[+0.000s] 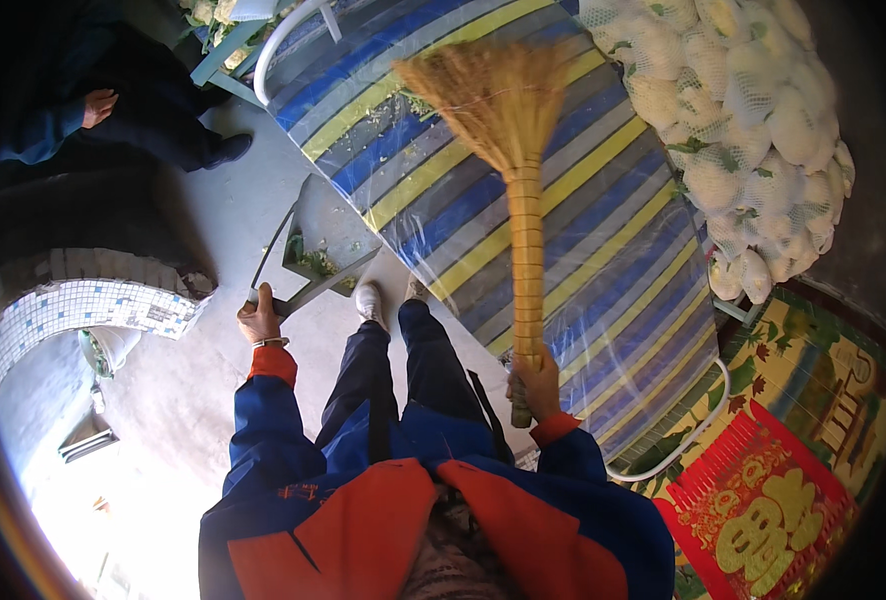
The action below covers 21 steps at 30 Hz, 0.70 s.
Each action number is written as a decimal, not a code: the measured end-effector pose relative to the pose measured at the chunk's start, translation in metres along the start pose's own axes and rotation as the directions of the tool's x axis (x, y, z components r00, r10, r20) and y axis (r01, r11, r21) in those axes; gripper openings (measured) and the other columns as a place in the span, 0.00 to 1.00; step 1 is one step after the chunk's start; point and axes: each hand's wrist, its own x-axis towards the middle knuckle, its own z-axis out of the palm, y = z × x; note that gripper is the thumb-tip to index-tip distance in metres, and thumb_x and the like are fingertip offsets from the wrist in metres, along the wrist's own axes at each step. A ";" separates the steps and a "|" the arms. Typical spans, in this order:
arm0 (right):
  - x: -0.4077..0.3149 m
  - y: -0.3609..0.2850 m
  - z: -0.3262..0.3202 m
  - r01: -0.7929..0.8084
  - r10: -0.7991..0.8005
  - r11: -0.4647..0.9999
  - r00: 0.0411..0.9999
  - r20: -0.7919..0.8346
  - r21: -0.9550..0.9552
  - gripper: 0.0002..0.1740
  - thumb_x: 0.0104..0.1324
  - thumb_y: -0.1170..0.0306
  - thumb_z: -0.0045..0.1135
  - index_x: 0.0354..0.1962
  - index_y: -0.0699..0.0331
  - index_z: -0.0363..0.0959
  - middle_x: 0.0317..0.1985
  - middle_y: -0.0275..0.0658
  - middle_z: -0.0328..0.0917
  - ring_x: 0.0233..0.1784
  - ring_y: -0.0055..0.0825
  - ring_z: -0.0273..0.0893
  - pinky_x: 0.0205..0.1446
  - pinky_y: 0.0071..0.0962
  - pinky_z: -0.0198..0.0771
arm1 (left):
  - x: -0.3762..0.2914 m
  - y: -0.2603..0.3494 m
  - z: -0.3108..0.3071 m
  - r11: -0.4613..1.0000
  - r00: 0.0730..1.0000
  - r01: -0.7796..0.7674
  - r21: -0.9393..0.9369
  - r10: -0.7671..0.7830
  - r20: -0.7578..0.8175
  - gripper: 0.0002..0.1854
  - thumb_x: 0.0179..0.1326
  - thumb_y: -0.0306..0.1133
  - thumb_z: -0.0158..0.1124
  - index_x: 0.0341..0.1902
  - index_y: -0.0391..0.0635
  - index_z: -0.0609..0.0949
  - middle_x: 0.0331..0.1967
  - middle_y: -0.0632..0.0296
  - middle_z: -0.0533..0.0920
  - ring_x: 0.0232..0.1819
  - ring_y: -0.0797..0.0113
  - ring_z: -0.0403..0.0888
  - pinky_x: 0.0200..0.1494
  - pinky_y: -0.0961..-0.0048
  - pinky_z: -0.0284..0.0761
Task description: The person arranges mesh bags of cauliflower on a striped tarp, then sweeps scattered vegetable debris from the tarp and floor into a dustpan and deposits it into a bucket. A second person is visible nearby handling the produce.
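My right hand (539,384) grips the bound handle of a straw hand broom (525,225). The broom's bristles spread over a bed-like table (608,202) with a striped surface under clear plastic, where small pale and green scraps are scattered near the left edge. My left hand (261,319) is closed around the handle of a metal dustpan (338,206), which is beside the table's left edge, left of the broom. Leafy green scraps (311,259) lie in the dustpan.
Net-wrapped pale vegetables (735,127) are piled along the table's right side. A person (100,107) in dark clothes is at the upper left. A curved, mosaic-tiled ledge (97,304) stands at left. White metal rails (722,405) edge the table; a red decorated hanging (762,510) is at lower right.
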 end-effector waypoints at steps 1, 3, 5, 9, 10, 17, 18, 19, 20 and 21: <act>0.001 0.012 -0.007 0.127 -0.137 0.986 0.986 -0.093 -0.108 0.15 0.51 0.70 0.57 0.36 0.64 0.65 0.18 0.36 0.67 0.13 0.20 0.67 0.15 0.22 0.66 | 0.001 0.000 -0.001 1.000 1.000 0.008 -0.013 -0.007 0.011 0.23 0.45 0.47 0.63 0.08 0.41 0.73 0.05 0.68 0.68 0.11 0.78 0.63 0.16 0.73 0.58; 0.020 0.030 -0.030 0.176 -0.285 0.920 0.914 -0.289 -0.350 0.17 0.46 0.71 0.60 0.34 0.65 0.65 0.23 0.38 0.71 0.25 0.27 0.72 0.31 0.27 0.68 | 0.004 -0.003 -0.003 1.000 1.000 -0.001 0.031 0.001 -0.003 0.23 0.45 0.47 0.63 0.08 0.41 0.73 0.05 0.68 0.68 0.11 0.78 0.63 0.16 0.73 0.57; 0.054 0.043 -0.054 0.239 -0.441 0.858 0.796 -0.415 -0.454 0.21 0.46 0.70 0.60 0.37 0.64 0.63 0.27 0.40 0.73 0.30 0.31 0.73 0.35 0.29 0.67 | 0.007 -0.008 -0.003 1.000 1.000 -0.011 -0.025 0.011 0.008 0.23 0.46 0.47 0.62 0.08 0.41 0.73 0.05 0.68 0.68 0.11 0.78 0.64 0.16 0.73 0.58; 0.147 0.055 -0.077 0.190 -0.607 0.744 0.592 -0.530 -0.640 0.24 0.45 0.68 0.58 0.41 0.59 0.61 0.29 0.46 0.75 0.32 0.44 0.75 0.36 0.37 0.68 | 0.013 -0.027 -0.002 0.998 0.999 -0.024 -0.060 0.027 0.038 0.22 0.49 0.45 0.62 0.09 0.41 0.73 0.07 0.68 0.70 0.10 0.78 0.64 0.14 0.76 0.59; 0.169 0.059 -0.075 0.124 -0.614 0.723 0.566 -0.550 -0.680 0.24 0.45 0.68 0.58 0.41 0.59 0.61 0.29 0.48 0.75 0.33 0.47 0.74 0.36 0.39 0.68 | 0.016 -0.031 -0.001 0.993 0.998 -0.017 -0.117 0.024 0.059 0.22 0.49 0.45 0.62 0.09 0.42 0.74 0.06 0.68 0.70 0.10 0.78 0.64 0.14 0.76 0.59; 0.218 0.110 -0.013 -0.002 -0.431 0.784 0.718 -0.546 -0.621 0.23 0.45 0.67 0.56 0.40 0.57 0.61 0.27 0.50 0.75 0.32 0.50 0.74 0.36 0.43 0.68 | 0.023 -0.050 0.000 0.996 0.999 -0.041 -0.078 0.041 -0.005 0.25 0.48 0.47 0.63 0.07 0.41 0.71 0.05 0.66 0.67 0.09 0.76 0.63 0.14 0.76 0.59; 0.214 0.118 -0.004 0.090 -0.384 0.851 0.780 -0.495 -0.518 0.21 0.45 0.67 0.56 0.39 0.57 0.62 0.27 0.50 0.76 0.33 0.49 0.75 0.36 0.41 0.68 | 0.022 -0.050 0.000 0.992 0.999 -0.032 -0.125 0.033 0.006 0.25 0.48 0.47 0.63 0.07 0.41 0.71 0.05 0.66 0.67 0.09 0.76 0.63 0.13 0.75 0.59; 0.206 0.128 0.003 0.057 -0.307 0.881 0.823 -0.478 -0.469 0.21 0.44 0.67 0.56 0.38 0.58 0.62 0.27 0.49 0.75 0.32 0.48 0.75 0.35 0.40 0.68 | 0.021 -0.050 0.000 0.987 0.999 -0.029 -0.159 0.032 0.013 0.25 0.48 0.48 0.63 0.07 0.41 0.71 0.04 0.66 0.67 0.09 0.76 0.63 0.13 0.75 0.59; 0.199 0.135 0.010 0.044 -0.257 0.900 0.858 -0.445 -0.434 0.21 0.44 0.67 0.57 0.37 0.58 0.62 0.26 0.48 0.75 0.31 0.47 0.75 0.34 0.39 0.68 | 0.022 -0.048 0.000 0.992 0.999 -0.040 -0.118 0.043 0.024 0.26 0.47 0.49 0.63 0.07 0.40 0.71 0.05 0.66 0.67 0.09 0.77 0.64 0.14 0.75 0.59; 0.192 0.143 0.015 0.038 -0.212 0.913 0.895 -0.392 -0.406 0.21 0.44 0.67 0.57 0.37 0.59 0.62 0.25 0.48 0.75 0.30 0.46 0.75 0.33 0.38 0.68 | 0.021 -0.046 0.000 0.991 0.999 -0.037 -0.125 0.041 0.026 0.26 0.47 0.49 0.63 0.07 0.41 0.71 0.05 0.66 0.68 0.09 0.77 0.64 0.14 0.76 0.60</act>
